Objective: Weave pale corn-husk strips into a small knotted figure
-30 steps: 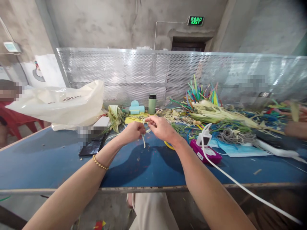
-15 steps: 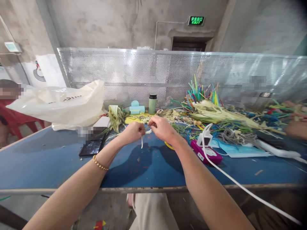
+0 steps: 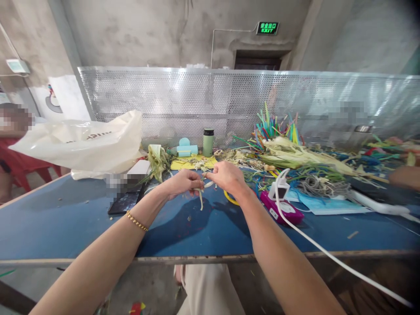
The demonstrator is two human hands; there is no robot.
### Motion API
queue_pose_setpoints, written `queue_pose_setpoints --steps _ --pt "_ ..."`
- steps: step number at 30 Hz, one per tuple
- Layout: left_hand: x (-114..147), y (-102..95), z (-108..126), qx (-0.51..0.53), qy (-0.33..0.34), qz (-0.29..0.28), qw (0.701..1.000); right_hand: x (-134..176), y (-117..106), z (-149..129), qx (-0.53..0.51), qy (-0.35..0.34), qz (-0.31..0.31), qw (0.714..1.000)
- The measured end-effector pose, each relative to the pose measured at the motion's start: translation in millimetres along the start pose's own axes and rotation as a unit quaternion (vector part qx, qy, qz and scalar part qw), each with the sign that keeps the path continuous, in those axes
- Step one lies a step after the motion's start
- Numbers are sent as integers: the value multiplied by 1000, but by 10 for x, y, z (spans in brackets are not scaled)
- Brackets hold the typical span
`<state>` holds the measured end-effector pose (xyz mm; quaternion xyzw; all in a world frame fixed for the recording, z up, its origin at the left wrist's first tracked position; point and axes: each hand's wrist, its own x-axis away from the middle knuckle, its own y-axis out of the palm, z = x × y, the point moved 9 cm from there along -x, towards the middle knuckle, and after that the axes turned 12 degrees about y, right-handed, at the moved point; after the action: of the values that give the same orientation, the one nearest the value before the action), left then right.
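Above the blue table (image 3: 88,236), my left hand (image 3: 184,183) is closed in a pinch on a narrow pale strip, which looks like corn husk (image 3: 201,202). One end of it hangs down below the fingers. My right hand (image 3: 229,176) is closed too, thumb and fingertips pinching the same pale material just right of the left hand. The fingertips of both hands nearly meet, and part of the strip between them is hidden. Behind them lies a yellow sheet (image 3: 177,163) strewn with pale scraps.
Left stand a white plastic bag (image 3: 98,148), a husk bundle (image 3: 158,161) and a phone (image 3: 126,202). A green bottle (image 3: 208,143) is at the back. Right are corn husks (image 3: 292,153), cord coils (image 3: 323,187), a purple power strip (image 3: 282,209) with a white cable, and a co-worker's hand (image 3: 405,177).
My left hand has turned and its fingers have spread a little along the strip. My right hand has shifted slightly right, and the strip's hanging end has swung right and lower.
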<state>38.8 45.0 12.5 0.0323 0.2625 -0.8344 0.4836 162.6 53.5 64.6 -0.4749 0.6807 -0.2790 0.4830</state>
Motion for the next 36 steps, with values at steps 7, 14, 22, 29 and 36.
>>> queue_pose_setpoints --steps 7,14,22,29,36 --pt "16 -20 -19 35 -35 27 998 -61 85 17 -92 -44 -33 994" --pt "23 -13 -90 92 -63 32 993 17 -10 -118 -98 -96 -26 990" --pt "7 -10 -50 93 -30 25 995 72 135 -214 -175 -133 -101 970" --pt "-2 -66 -91 125 -43 54 990 82 35 -253 -176 -164 -34 970" --pt "-21 -158 -143 164 -50 92 981 178 -79 -341 -162 -210 20 964"
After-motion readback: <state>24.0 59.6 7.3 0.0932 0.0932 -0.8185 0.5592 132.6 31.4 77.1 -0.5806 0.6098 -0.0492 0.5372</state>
